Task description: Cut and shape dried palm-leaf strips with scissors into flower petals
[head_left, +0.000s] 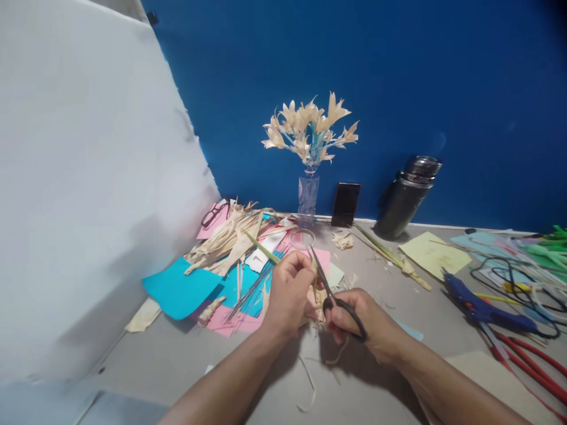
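Note:
My left hand [289, 292] is closed in a pinch over the middle of the table. A narrow green leaf strip [264, 248] juts out past its knuckles, and a small greenish part shows by the fingertips. My right hand [361, 319] grips black-handled scissors [326, 284], fingers in the loops. Their blades point up and away, right beside the left fingertips. Below the hands, pale thin scraps [310, 383] lie on the table. A roll of clear tape [302, 238] rests just beyond the hands.
Left: dried husks [225, 236], blue paper [181, 289], thin wires [259, 283], glasses [216, 212]. Back: husk flowers [310, 124] in a clear bottle [308, 200], a phone [346, 204], a dark flask [405, 200]. Right: a blue glue gun [487, 307], red-handled pliers [535, 366], yellow paper [434, 254].

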A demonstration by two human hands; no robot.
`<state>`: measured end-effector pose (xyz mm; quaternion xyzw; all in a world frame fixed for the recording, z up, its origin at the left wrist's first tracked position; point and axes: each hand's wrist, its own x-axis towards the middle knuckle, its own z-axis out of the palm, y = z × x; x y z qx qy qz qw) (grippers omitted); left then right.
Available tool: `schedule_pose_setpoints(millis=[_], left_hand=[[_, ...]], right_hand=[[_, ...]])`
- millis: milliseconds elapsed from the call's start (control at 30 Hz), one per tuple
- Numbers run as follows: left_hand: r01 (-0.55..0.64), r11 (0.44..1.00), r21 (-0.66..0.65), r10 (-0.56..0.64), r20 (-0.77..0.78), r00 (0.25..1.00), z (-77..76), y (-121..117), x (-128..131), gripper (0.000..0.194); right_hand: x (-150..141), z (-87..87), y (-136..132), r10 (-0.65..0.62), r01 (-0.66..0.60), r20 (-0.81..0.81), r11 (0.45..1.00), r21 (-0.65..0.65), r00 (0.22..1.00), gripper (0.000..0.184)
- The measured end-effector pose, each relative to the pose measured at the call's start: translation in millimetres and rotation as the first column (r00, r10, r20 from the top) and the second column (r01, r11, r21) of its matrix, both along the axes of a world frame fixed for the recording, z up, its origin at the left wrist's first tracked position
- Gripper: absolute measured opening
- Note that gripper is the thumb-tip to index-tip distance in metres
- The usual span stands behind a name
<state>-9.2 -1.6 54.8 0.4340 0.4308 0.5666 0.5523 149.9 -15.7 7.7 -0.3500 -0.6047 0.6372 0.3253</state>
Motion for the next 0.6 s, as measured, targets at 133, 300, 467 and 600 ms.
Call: schedule_pose_setpoints(millis=[133, 300, 467, 600], left_hand=[[-0.002, 1.0, 0.003, 0.002, 0.007, 1.0, -0.8, -0.3, 1.1, 0.008], [-0.009, 1.0, -0.024, 0.01, 0.02, 1.0, 0.3, -2.0, 2.3, 0.009], [-0.023, 0.998, -0.061, 0.025, 0.022, 0.999, -0.1, -2.5, 3.0, 0.01], [-0.038, 0.998, -0.049, 0.039, 0.018, 0.999, -2.1, -0.9, 2.9, 0.011]], right_hand=[[-1.2, -2.3, -0.2, -0.013, 0.013, -0.026, 1.0, -0.019, 1.0, 0.056], [-1.9, -0.3, -0.2, -0.015, 0.015, -0.015, 1.0, 0.011, 1.0, 0.055], [-4.1, 1.7, -0.8, -0.042, 0.042, 0.024, 0.999, -0.004, 0.999, 0.055], [-5.6, 3.8, -0.7, -0.044, 0.044, 0.032, 0.999, -0.02, 0.999, 0.056]])
